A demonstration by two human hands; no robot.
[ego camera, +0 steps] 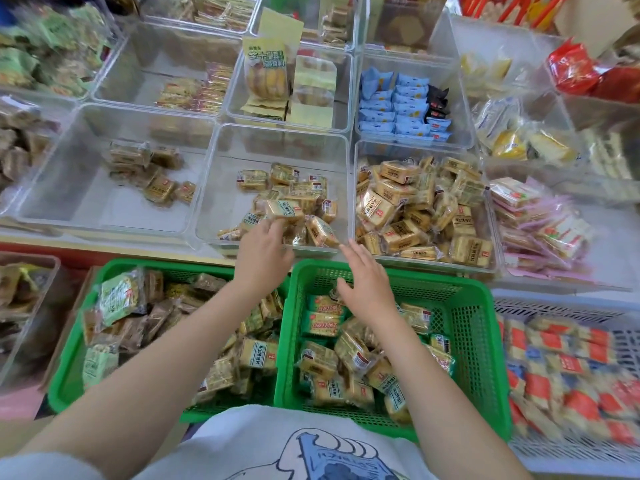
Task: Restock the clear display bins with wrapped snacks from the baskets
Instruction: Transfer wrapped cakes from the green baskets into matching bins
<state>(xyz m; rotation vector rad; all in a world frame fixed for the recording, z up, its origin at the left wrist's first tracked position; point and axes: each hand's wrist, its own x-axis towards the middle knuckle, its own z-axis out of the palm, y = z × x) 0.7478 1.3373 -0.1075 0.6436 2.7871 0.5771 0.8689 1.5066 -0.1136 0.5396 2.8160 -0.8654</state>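
Two green baskets of wrapped snacks stand in front of me, the left basket (69, 358) and the right basket (474, 327). Beyond them is a clear middle bin (214, 188) with a loose pile of yellow-green wrapped snacks (291, 199). My left hand (261, 252) reaches over that bin's front wall, its fingertips at a wrapped snack (285, 210) near the front of the pile; whether it grips it is hidden. My right hand (363, 282) hovers above the far end of the right basket with fingers straight and spread, holding nothing.
A fuller clear bin (491, 237) of tan snacks sits right of the middle bin, a sparser one (52, 188) to its left. More clear bins fill the rows behind. A white basket (568, 306) of red-and-blue packs stands at the right.
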